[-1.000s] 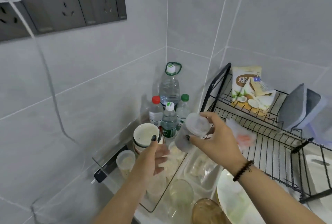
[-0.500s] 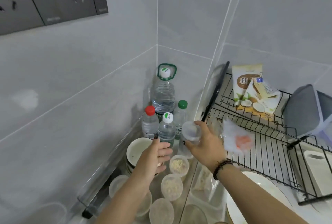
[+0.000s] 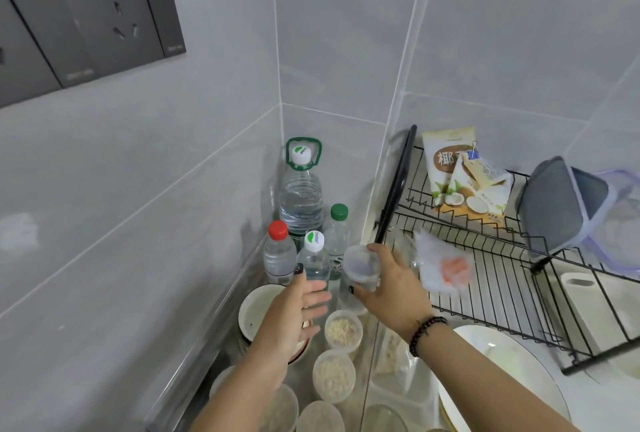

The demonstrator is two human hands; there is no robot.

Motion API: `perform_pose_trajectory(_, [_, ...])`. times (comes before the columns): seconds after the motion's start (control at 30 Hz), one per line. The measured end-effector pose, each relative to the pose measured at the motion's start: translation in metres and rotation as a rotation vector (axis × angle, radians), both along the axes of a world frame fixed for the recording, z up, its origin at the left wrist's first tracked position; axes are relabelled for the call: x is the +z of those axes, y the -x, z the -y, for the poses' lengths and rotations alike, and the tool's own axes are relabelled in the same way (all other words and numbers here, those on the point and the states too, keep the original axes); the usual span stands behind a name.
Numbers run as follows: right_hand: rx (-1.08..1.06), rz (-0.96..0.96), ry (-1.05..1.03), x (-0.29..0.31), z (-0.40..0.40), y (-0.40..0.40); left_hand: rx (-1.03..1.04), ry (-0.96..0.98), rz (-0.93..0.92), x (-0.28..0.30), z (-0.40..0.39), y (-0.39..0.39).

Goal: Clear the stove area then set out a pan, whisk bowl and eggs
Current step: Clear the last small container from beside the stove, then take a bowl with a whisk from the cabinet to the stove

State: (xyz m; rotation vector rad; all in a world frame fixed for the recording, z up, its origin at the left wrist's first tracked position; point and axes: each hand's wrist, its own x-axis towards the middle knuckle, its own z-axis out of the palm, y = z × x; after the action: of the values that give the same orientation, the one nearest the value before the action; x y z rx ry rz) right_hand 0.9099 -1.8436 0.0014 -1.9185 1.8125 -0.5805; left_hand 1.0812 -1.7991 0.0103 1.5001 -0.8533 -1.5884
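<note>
clear lidded tub (image 3: 361, 263) gripped in right hand (image 3: 391, 288) fingers; left hand (image 3: 294, 314) released beside "cestbon"-capped bottle (image 3: 313, 258).

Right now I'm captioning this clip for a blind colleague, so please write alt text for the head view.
The right hand grips a clear lidded container over a crowded counter corner while the left hand reaches, fingers straight, toward the water bottles. Below them sit small oat-filled tubs and a white bowl; a black dish rack stands to the right.
</note>
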Motion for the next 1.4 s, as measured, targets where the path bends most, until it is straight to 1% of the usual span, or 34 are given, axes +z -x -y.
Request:
perform_pose_trajectory(0.13, [-0.020, 0.057, 0.041, 0.009, -0.011, 0.001, -0.030, 0.029, 0.004, 0.010, -0.002, 0.003])
perform_pose_trajectory(0.3, [-0.137, 0.111, 0.052, 0.019, -0.041, 0.014, -0.082, 0.096, 0.035, 0.018, -0.008, 0.010])
perform_pose_trajectory(0.5, [-0.315, 0.183, 0.079, 0.028, -0.093, 0.045, -0.267, 0.167, 0.065, 0.021, -0.021, 0.042])
perform_pose_trajectory(0.6, [-0.454, 0.259, 0.062, 0.027, -0.131, 0.066, -0.360, 0.173, 0.052, 0.021, -0.035, 0.073])
perform_pose_trajectory(0.73, [-0.680, 0.497, 0.037, 0.036, -0.184, 0.103, -0.480, 0.118, 0.005, 0.026, -0.055, 0.122])
perform_pose_trajectory(0.8, [-0.777, 0.573, 0.058, 0.039, -0.215, 0.127, -0.555, 0.095, -0.012, 0.028, -0.068, 0.148])
perform_pose_trajectory(1.0, [-1.012, 0.694, 0.110, 0.043, -0.303, 0.193, -0.751, 0.134, 0.046, 0.029, -0.106, 0.218])
perform_pose_trajectory(1.13, [-1.141, 0.737, 0.159, 0.041, -0.366, 0.238, -0.874, 0.168, 0.043, 0.033, -0.142, 0.274])
perform_pose_trajectory(1.27, [-1.281, 0.832, 0.228, 0.039, -0.439, 0.281, -1.027, 0.169, 0.036, 0.035, -0.193, 0.339])
perform_pose_trajectory(1.4, [-1.389, 0.883, 0.292, 0.040, -0.507, 0.323, -1.124, 0.168, 0.023, 0.037, -0.248, 0.403])
